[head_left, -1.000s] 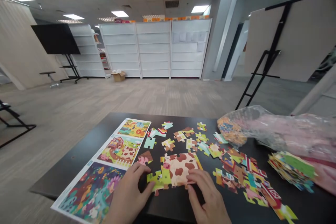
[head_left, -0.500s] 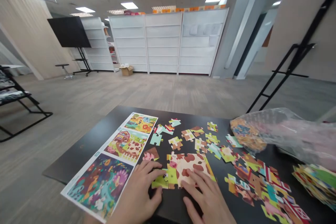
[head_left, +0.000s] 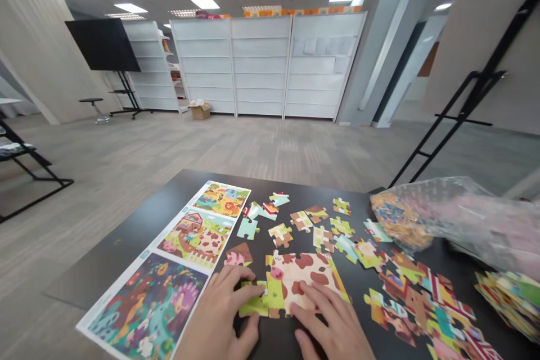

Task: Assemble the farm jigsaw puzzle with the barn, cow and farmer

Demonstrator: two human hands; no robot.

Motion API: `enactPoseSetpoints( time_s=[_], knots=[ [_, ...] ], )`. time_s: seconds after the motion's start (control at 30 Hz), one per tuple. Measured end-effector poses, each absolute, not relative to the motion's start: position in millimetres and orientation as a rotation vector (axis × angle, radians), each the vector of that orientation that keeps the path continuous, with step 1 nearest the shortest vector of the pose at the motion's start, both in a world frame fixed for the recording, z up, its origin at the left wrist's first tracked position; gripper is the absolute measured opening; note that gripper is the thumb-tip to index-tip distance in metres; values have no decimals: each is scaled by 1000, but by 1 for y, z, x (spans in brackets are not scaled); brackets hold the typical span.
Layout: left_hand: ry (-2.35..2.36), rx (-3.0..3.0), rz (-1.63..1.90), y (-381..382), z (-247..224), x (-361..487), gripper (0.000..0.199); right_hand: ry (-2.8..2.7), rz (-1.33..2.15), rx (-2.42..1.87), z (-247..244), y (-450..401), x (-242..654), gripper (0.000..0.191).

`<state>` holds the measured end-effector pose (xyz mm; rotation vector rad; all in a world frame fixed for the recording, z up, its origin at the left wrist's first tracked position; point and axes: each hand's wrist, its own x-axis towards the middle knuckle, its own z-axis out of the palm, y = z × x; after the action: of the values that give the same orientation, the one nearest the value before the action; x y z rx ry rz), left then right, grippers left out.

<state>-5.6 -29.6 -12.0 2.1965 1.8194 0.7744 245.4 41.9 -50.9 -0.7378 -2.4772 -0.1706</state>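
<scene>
A joined section of jigsaw puzzle with a brown-spotted cow lies flat on the black table in front of me. My left hand holds a green puzzle piece at the section's left edge, index finger over its top and thumb at its lower left. The piece touches the section; whether it is fully locked in cannot be seen. My right hand rests on the cow's lower part with its fingers spread. Just above my left fingers lies a brown piece with a pink pig.
A printed picture sheet lies to the left. Loose puzzle pieces spread beyond the cow, with a heap of pieces to the right. A clear plastic bag and a stack of pieces are at far right.
The view has shifted slightly, so the table and sheet sit a little lower and further left. Both hands keep nearly the same places on the puzzle.
</scene>
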Motion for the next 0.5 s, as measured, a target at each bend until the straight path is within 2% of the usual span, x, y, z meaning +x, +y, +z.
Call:
enactPoseSetpoints(
  time_s=[0.23, 0.5],
  knots=[
    [1798, 2219, 820, -26, -23, -8, 38, -2476, -267, -708, -53, 44, 244, 31],
    [1781, 2247, 950, -24, -41, -17, 50, -2519, -386, -684, -60, 52, 248, 26]
  ],
)
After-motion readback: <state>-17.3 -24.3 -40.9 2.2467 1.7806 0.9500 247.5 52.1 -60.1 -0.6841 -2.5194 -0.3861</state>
